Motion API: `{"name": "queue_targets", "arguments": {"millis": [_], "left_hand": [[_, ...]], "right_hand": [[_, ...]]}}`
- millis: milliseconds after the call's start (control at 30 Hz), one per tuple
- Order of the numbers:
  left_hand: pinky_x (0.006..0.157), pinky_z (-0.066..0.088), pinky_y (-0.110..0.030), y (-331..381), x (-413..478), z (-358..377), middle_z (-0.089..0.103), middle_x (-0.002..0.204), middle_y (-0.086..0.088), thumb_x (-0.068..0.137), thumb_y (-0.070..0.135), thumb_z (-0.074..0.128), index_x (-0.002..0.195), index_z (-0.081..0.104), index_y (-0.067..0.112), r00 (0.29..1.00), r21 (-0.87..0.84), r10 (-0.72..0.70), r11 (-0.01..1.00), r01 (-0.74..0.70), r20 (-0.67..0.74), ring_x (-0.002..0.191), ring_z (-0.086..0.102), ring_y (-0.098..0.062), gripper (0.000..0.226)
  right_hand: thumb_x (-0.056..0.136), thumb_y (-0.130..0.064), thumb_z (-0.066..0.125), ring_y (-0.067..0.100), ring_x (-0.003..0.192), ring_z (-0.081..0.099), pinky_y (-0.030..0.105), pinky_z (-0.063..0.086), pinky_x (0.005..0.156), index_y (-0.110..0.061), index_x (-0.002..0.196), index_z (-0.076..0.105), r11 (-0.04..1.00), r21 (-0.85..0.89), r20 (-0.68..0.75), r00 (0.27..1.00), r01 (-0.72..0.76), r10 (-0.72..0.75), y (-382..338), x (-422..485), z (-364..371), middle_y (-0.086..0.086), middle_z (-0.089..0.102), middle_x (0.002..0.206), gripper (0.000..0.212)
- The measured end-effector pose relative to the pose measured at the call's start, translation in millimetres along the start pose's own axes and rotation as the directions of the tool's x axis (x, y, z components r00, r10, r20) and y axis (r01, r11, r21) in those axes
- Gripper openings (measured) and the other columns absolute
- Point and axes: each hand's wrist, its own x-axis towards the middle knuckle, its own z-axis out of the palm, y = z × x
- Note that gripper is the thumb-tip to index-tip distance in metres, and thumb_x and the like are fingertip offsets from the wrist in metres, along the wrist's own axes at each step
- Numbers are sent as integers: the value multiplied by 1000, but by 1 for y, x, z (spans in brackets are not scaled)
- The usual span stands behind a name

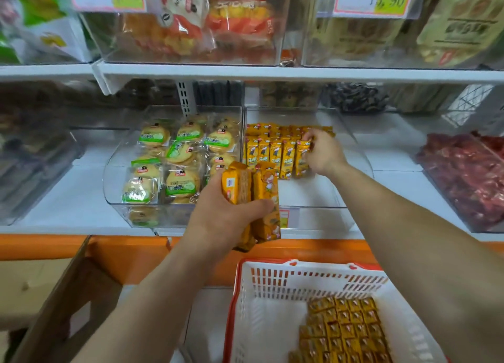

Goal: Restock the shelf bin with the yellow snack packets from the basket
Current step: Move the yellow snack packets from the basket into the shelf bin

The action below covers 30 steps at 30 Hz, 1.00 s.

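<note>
The basket [272, 321] holds stacked yellow packets [346, 330]. Above it, the left hand [218, 215] has its fingers clamped round several spare packets [261, 199] at mid-length. Farther on, the right hand [324, 152] pinches the end packet [301, 155] in the shelf bin [313, 196]. The packets look light, crushable and slippery, so grip them by the flat sides.
</note>
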Motion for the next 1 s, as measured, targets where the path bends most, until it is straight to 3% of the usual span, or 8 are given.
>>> {"name": "queue_targets", "arguments": {"millis": [133,300,400,467,667,767,867,1000], "left_hand": [[75,64,-44,-4,2,0,78,97,4,76,18,87,111,63,26,1000,5,4,1000,-4,7,86,77,-18,43],[75,64,-46,-5,2,4,78,99,1,75,16,88,113,62,24,1000,-9,-9,1000,9,11,88,77,-20,47],[77,64,-46,-5,1,7,78,97,3,75,16,88,113,63,25,1000,-8,-16,1000,16,9,88,77,-18,47],[75,65,-45,-5,0,11,78,94,3,74,17,89,109,64,26,1000,-16,-24,1000,25,4,86,77,-18,44],[61,62,-34,-3,-7,35,80,89,-1,77,12,86,103,70,23,995,-123,-62,990,72,84,80,78,-20,33],[55,59,-30,-2,-15,53,79,87,-6,77,6,83,104,72,16,989,-182,-67,979,90,129,74,77,-20,32],[69,63,-46,-4,-21,64,79,97,-12,76,10,85,110,71,15,984,-191,-75,976,106,164,89,77,-31,38],[79,59,-62,-1,-28,73,76,103,-17,56,29,93,116,67,15,972,-134,-98,982,129,214,92,74,-39,67]], "right_hand": [[86,-5,67,31,102,65,34,51,83,-17,120,63,999,-16,-36,999,-31,30,4,12,14,10,70,106,36],[85,-10,65,31,104,62,32,48,80,-10,129,54,995,47,-68,994,-83,86,-1,0,10,8,67,106,45],[85,-15,68,27,108,61,39,52,90,-11,128,54,991,129,-66,997,-19,28,-13,-32,-9,7,63,118,45],[85,-18,69,21,96,66,34,54,80,-17,119,60,967,250,-54,998,54,-41,-21,-68,-27,1,64,109,35],[82,-27,68,19,84,71,27,56,65,-43,121,59,794,608,300,932,-23,-202,-26,-201,-76,-7,72,104,44],[82,-25,76,19,77,69,30,57,67,-51,128,53,757,652,303,930,-43,-208,-22,-233,-79,-1,68,109,58],[86,-16,76,25,69,66,42,59,73,-51,144,33,747,663,271,946,-49,-179,-18,-238,-83,1,63,111,81],[83,-8,78,33,72,70,35,57,65,-63,139,32,762,646,347,906,-44,-242,-11,-239,-95,9,53,119,91]]}}
